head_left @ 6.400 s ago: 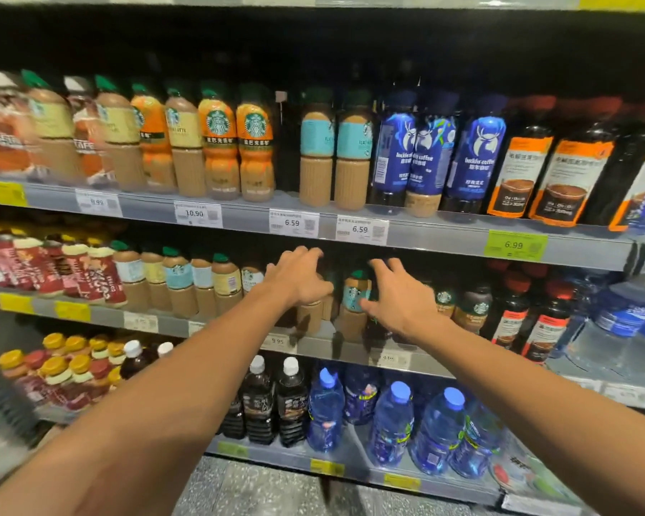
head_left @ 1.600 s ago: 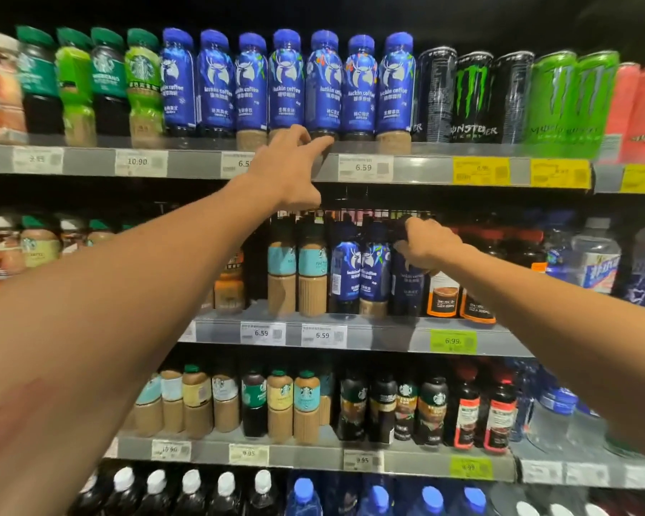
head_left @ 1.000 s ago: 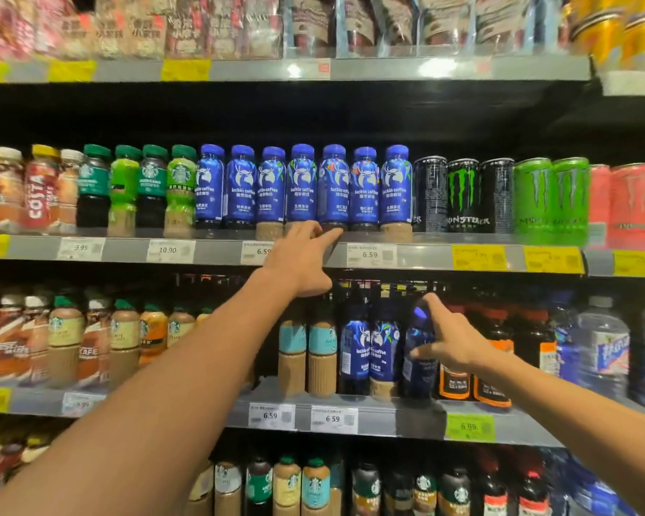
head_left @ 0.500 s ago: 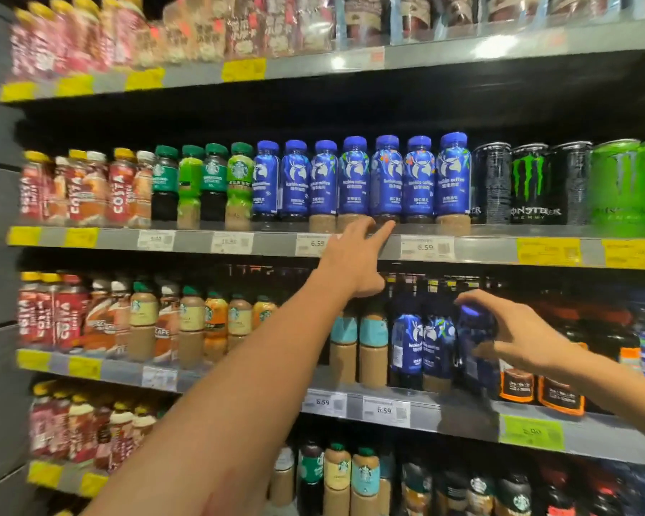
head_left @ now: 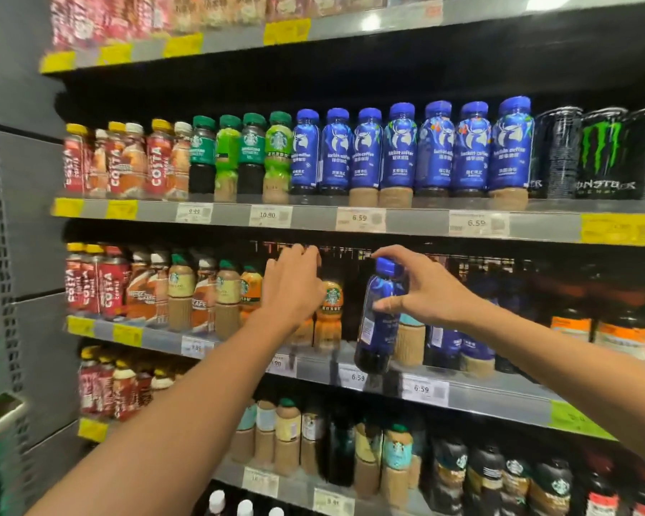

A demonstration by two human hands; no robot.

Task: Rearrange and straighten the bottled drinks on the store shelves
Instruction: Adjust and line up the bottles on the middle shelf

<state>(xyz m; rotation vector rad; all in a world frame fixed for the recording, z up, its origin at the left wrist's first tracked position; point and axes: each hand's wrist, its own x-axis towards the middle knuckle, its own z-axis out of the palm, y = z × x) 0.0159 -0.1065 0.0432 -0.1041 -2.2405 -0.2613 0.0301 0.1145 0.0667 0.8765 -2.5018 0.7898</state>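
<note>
**Relocating a Luckin Bottle on the Middle Shelf**

I am pinching a blue Luckin coffee bottle [head_left: 378,314] in my right hand [head_left: 427,292], thumb and fingers clamped on its upper body; it is hanging tilted, clear of the middle shelf [head_left: 499,398]. My left hand [head_left: 291,284] is reaching among the orange Starbucks bottles [head_left: 328,314]; its grasp is hidden. Advice: seat the base flat, label outward. Legible: "COSTA", "MONSTER", price tags [head_left: 421,389] "6.59", "10.90".

- Left arm stretched forward and up, bare forearm crossing from lower left; left hand [head_left: 293,283] raised with its back to the camera, fingers bent forward at the tips.
- Right arm reaching in from the right; right hand [head_left: 423,288] gripping a blue bottle [head_left: 378,322], thumb low, fingers arched over the cap.
</note>
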